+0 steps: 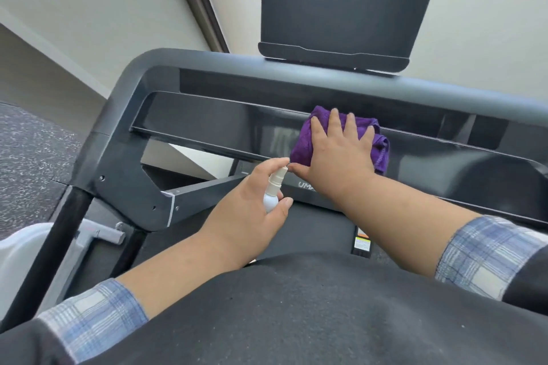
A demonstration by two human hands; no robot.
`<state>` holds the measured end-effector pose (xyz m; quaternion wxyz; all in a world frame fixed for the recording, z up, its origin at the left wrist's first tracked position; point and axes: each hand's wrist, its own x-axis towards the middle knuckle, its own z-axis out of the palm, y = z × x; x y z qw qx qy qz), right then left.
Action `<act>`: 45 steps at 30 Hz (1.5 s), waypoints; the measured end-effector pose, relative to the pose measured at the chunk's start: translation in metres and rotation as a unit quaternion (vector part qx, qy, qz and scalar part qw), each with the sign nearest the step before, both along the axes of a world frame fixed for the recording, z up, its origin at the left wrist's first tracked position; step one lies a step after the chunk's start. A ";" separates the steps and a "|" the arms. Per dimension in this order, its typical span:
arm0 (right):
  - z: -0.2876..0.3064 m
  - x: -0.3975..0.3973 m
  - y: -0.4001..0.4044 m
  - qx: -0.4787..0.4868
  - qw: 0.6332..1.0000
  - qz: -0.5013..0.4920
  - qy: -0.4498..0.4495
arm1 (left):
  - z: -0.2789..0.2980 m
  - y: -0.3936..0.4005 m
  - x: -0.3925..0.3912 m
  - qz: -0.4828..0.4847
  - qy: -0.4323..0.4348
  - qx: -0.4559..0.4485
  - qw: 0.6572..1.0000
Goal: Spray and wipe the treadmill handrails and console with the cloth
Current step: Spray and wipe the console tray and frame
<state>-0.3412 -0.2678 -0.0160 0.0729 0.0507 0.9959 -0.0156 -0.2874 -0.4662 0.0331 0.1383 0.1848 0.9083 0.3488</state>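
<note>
Visibly bunched, the purple cloth (302, 139) lies on the dark console (225, 124).

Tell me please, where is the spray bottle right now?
The spray bottle is in the left hand, centre of the head view, just left of the right hand.

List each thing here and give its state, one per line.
Cloth: bunched, pressed flat on the console.
Spray bottle: upright, gripped, finger on the nozzle.
Left hand: closed round the bottle.
Right hand: open, palm down on the cloth.
Console: dark.
Tablet holder: empty.
</note>
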 end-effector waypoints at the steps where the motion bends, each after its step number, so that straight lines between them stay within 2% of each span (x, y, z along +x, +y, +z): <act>1: 0.000 -0.006 -0.010 0.001 1.000 0.003 0.000 | -0.001 -0.010 -0.004 0.000 -0.001 0.000 1.000; 16: 0.002 -0.096 -0.182 0.010 1.000 0.026 -0.006 | -0.002 -0.174 -0.077 0.023 -0.012 0.022 0.999; 26: -0.001 -0.143 -0.270 0.035 0.993 0.108 -0.005 | -0.008 -0.259 -0.085 0.068 -0.016 0.025 0.997; 35: -0.001 -0.162 -0.301 0.049 0.977 0.207 0.005 | -0.016 -0.282 -0.072 0.100 -0.026 0.033 0.994; 45: 0.003 -0.123 -0.260 0.022 0.936 0.350 0.005 | -0.008 -0.236 -0.074 0.123 -0.028 0.046 0.991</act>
